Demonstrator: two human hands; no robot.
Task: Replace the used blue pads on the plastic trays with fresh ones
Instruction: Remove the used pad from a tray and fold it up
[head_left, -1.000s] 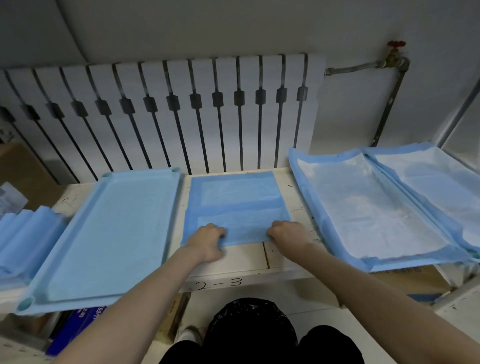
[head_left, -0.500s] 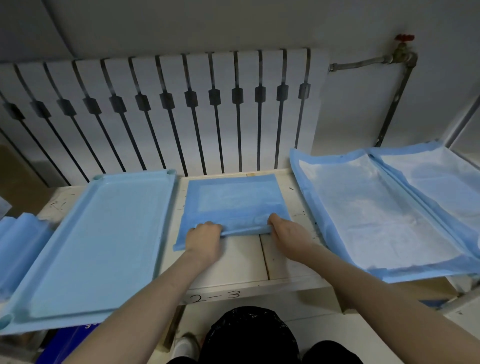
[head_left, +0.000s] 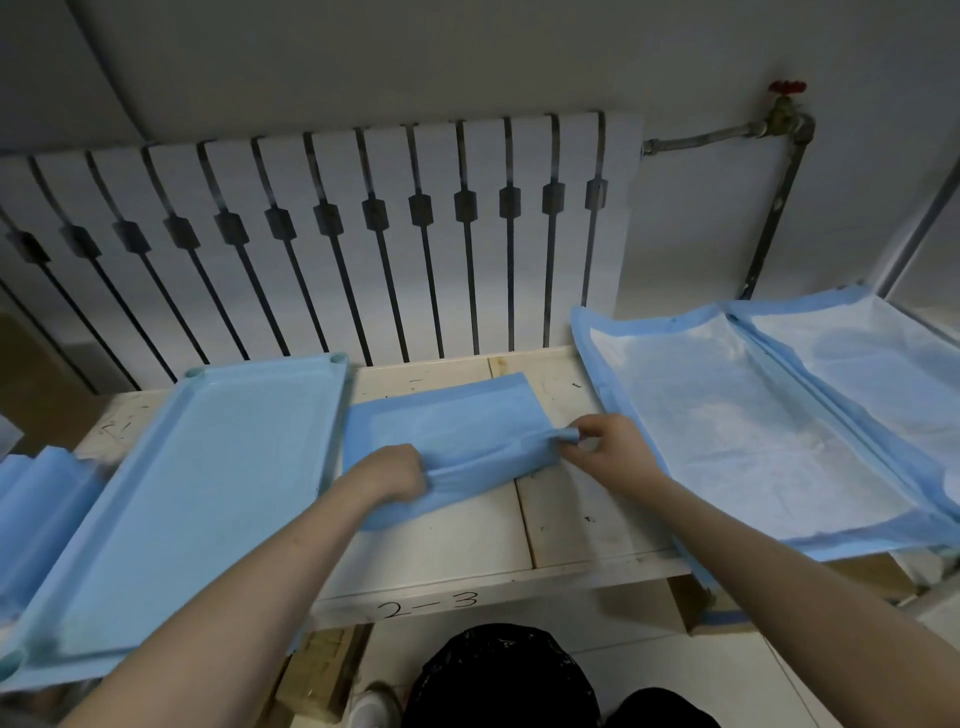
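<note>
A folded blue pad (head_left: 447, 431) lies on the wooden shelf (head_left: 571, 525) between the trays, its near edge bunched and lifted. My left hand (head_left: 389, 475) grips the pad's near left part. My right hand (head_left: 605, 447) pinches its near right corner. To the left stands a blue plastic tray (head_left: 197, 499) with a bare bottom. On the right, two trays carry opened pads, white side up: the nearer one (head_left: 737, 441) and one at the far right (head_left: 893, 374).
A white radiator (head_left: 332, 234) stands behind the shelf, a pipe with a red valve (head_left: 787, 104) to its right. Folded blue pads (head_left: 36, 499) lie at the far left. A black bag (head_left: 498, 675) sits below the shelf front, marked "2-3".
The pad has been drawn toward me and crumpled along its near edge. My right hand has moved right and up with the corner; my left hand has closed on the pad.
</note>
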